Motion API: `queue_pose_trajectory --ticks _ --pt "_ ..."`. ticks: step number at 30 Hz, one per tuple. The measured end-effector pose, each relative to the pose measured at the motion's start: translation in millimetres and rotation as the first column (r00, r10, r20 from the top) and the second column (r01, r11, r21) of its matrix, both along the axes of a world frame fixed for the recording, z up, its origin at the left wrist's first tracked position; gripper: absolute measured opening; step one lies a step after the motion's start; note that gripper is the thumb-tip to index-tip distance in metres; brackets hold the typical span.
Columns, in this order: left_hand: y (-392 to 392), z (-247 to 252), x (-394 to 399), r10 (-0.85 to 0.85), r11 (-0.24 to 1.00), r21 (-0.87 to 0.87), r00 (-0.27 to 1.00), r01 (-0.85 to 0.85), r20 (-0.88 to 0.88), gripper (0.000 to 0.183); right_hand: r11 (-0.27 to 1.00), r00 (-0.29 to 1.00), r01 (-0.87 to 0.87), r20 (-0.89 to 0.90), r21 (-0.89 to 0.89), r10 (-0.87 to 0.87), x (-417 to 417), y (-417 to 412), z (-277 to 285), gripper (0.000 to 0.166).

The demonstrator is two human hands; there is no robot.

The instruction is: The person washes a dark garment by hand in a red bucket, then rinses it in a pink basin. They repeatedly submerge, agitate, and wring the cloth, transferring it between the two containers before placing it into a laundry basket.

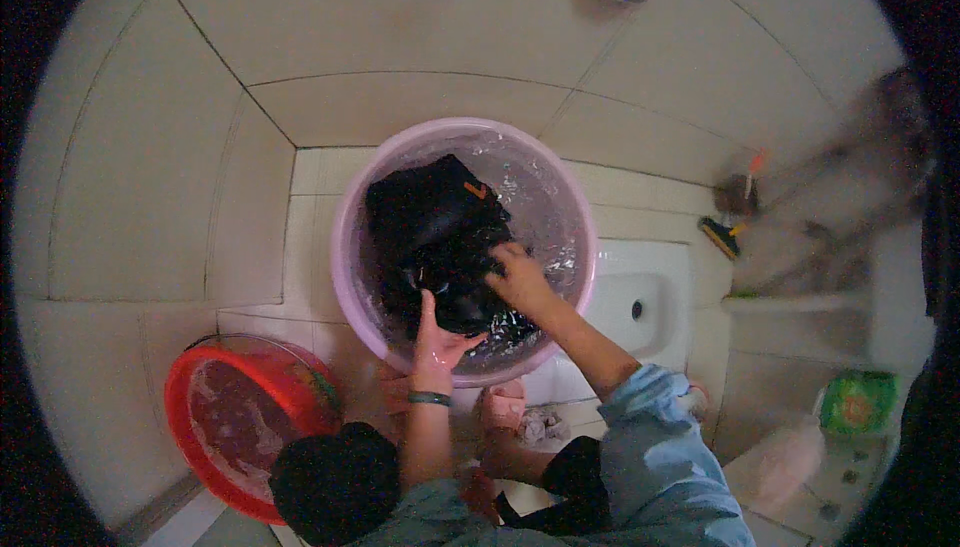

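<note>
A pink plastic basin (345,299) of water stands in front of me. Wet black cloth, apparently a garment (435,209) with a small orange mark, lies bunched in it and partly rises above the water. My left hand (441,344) holds the near edge of the cloth, its thumb and fingers apart around a fold. At the cloth's right side, my right hand (519,280) has its fingers curled onto the fabric; the fingertips are blurred and partly hidden. A dark band circles my left wrist.
A red bucket (180,404) holding water stands at left. Right of the basin is a white squat toilet (675,277). A brush (720,238) lies near the right wall, and a green package (859,400) sits farther right. Tiled walls stand behind and at left.
</note>
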State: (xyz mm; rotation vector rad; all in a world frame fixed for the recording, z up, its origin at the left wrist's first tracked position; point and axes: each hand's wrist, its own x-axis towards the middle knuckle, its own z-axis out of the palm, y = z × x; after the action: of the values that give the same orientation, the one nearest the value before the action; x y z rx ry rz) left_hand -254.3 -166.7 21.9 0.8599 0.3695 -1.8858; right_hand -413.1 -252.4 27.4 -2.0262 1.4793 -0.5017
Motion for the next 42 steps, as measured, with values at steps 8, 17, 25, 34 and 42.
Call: queue_pose_trajectory --ticks 8,17,25,34,42 --pt "29 -5 -15 0.218 0.972 -0.106 0.973 -0.209 0.078 0.042 0.861 0.887 -0.451 -0.014 -0.235 0.461 53 50 60 0.02" --pt "-79 89 -13 0.242 0.957 -0.195 0.961 -0.214 0.136 0.038 0.7 0.319 0.141 0.637 0.7 -0.702 -30 -33 11 0.044" --pt "-85 91 0 0.297 0.919 -0.327 0.932 -0.22 0.206 0.075 0.869 0.882 0.439 -0.294 0.229 -0.369 -27 49 -31 0.071" --pt "5 -24 -21 0.06 0.986 0.072 0.722 -0.151 0.69 0.077 0.93 0.987 0.107 0.075 0.351 -0.142 -22 33 -37 0.046" --pt "-11 -34 -14 -0.089 0.734 -0.615 0.858 -0.287 -0.507 0.046 0.979 0.962 -0.198 0.183 -0.044 0.202 65 61 93 0.031"
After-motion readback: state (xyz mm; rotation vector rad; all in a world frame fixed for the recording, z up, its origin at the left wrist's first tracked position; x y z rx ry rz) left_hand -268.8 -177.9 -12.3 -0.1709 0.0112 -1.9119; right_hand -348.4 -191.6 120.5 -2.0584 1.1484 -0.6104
